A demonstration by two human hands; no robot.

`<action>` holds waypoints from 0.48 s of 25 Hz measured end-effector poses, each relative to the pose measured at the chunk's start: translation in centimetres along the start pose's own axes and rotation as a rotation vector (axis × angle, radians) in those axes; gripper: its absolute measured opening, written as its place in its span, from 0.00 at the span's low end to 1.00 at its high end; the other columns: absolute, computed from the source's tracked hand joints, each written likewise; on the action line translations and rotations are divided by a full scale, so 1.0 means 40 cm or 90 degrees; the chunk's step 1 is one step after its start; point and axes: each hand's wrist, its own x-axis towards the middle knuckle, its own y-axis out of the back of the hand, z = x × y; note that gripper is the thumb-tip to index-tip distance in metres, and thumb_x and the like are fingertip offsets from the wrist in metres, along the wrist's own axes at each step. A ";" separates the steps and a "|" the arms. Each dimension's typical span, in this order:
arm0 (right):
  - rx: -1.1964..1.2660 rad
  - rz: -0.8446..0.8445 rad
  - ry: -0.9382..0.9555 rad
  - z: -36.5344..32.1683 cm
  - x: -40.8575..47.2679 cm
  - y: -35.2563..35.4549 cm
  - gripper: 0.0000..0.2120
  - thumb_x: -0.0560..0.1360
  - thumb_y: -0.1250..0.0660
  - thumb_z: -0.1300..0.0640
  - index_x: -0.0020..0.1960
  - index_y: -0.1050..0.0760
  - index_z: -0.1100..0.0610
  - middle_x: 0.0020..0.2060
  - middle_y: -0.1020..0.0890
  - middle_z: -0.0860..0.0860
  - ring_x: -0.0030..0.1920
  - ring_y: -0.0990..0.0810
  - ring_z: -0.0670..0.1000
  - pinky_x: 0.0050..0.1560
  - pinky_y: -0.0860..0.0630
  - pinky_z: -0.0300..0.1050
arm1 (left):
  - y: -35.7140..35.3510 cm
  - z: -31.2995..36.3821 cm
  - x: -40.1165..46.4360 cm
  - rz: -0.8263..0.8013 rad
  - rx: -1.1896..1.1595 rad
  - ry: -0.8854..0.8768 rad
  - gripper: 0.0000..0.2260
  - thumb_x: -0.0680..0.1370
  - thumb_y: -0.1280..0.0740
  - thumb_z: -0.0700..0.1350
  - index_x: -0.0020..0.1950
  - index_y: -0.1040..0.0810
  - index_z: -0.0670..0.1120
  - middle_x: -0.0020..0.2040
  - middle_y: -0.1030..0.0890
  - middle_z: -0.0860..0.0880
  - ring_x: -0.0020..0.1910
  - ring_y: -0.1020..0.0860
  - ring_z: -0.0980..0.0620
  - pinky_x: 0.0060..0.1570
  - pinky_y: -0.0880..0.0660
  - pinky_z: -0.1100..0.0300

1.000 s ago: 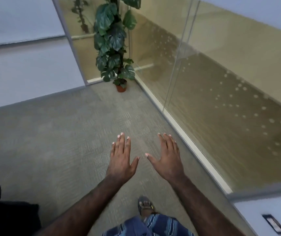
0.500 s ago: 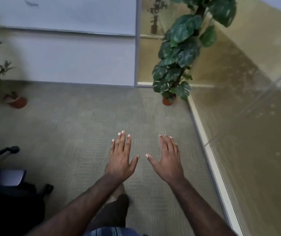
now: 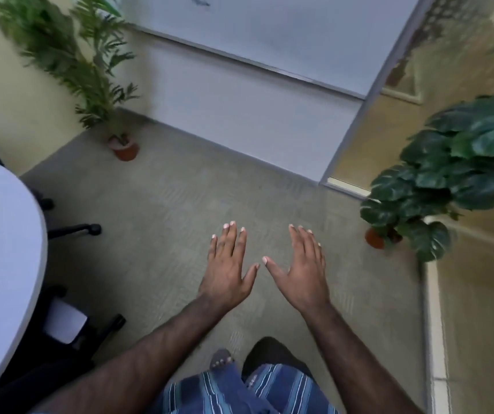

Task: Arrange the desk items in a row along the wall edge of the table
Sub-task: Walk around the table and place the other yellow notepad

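Observation:
My left hand [image 3: 228, 271] and my right hand [image 3: 302, 271] are stretched out in front of me, palms down, fingers spread, above grey carpet. Neither hand holds anything. The curved edge of a white table [image 3: 3, 252] shows at the far left. No desk items are in view. My foot [image 3: 220, 358] and striped garment show below the hands.
A black office chair base [image 3: 75, 318] stands beside the table. A palm in a terracotta pot [image 3: 124, 147] sits in the far left corner. A large-leaved potted plant [image 3: 449, 180] stands at the right by a glass partition [image 3: 478, 309]. A whiteboard [image 3: 269, 34] hangs on the far wall.
The view has swung to the left: the large-leaved plant slid to the right, the palm, chair and table edge came into view. Both hands kept their open, spread pose.

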 end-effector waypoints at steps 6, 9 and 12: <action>0.043 -0.033 0.140 -0.124 0.361 -0.122 0.44 0.76 0.32 0.33 0.83 0.43 0.52 0.82 0.38 0.54 0.83 0.45 0.55 0.82 0.46 0.60 | 0.029 -0.169 0.230 0.073 0.015 0.137 0.35 0.82 0.40 0.60 0.82 0.45 0.42 0.83 0.48 0.41 0.83 0.53 0.45 0.80 0.48 0.41; 0.053 -0.076 0.203 -0.182 0.532 -0.189 0.45 0.76 0.31 0.33 0.84 0.43 0.52 0.82 0.38 0.54 0.84 0.46 0.55 0.82 0.46 0.60 | 0.035 -0.263 0.333 0.080 0.040 0.202 0.35 0.82 0.41 0.60 0.82 0.45 0.42 0.83 0.49 0.41 0.83 0.54 0.46 0.80 0.48 0.41; 0.068 -0.130 0.283 -0.241 0.694 -0.243 0.45 0.75 0.31 0.32 0.83 0.43 0.52 0.82 0.38 0.55 0.84 0.46 0.55 0.82 0.46 0.60 | 0.052 -0.346 0.422 0.096 0.056 0.275 0.35 0.82 0.41 0.60 0.82 0.46 0.42 0.83 0.49 0.42 0.83 0.55 0.47 0.80 0.48 0.41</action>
